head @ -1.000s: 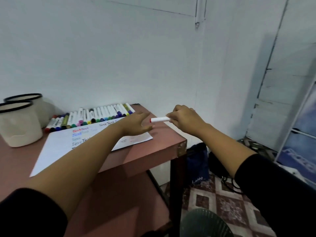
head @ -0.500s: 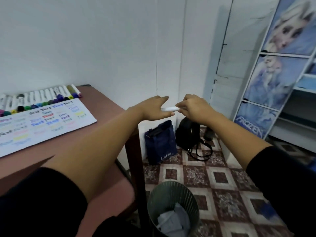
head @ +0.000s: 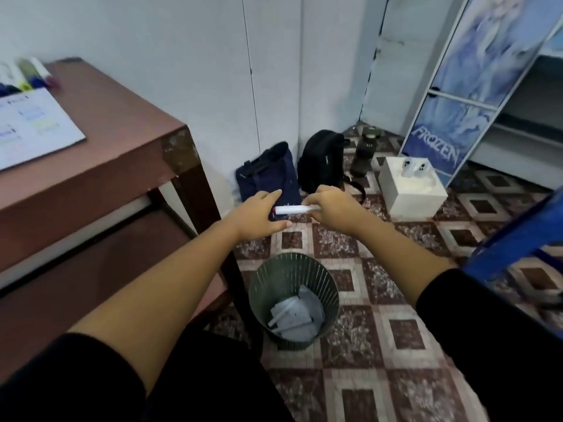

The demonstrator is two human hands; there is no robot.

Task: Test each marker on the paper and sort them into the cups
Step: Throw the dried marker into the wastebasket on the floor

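Observation:
My right hand [head: 330, 208] grips one end of a white marker [head: 291, 209] that has a red end, holding it level in the air past the table's right edge. My left hand [head: 259, 214] is beside the marker's red end with fingers stretched out; whether it touches the marker is unclear. Both hands hang above the floor, beyond a green bin [head: 294, 300]. The test paper [head: 33, 129] with coloured scribbles lies on the brown table [head: 122, 141] at far left. A few markers [head: 33, 76] lie behind it. The cups are out of view.
The green slatted bin holds crumpled paper and stands on the patterned tile floor by the table leg. A navy bag [head: 268, 172], a black backpack [head: 323, 159], a dark bottle [head: 364, 150] and a white box [head: 411, 187] sit near the wall. A blue shelf unit [head: 457, 86] stands at right.
My view has swung right and down, away from the table toward the floor and bin. Both hands moved with the marker off the table's edge and now hang over the floor.

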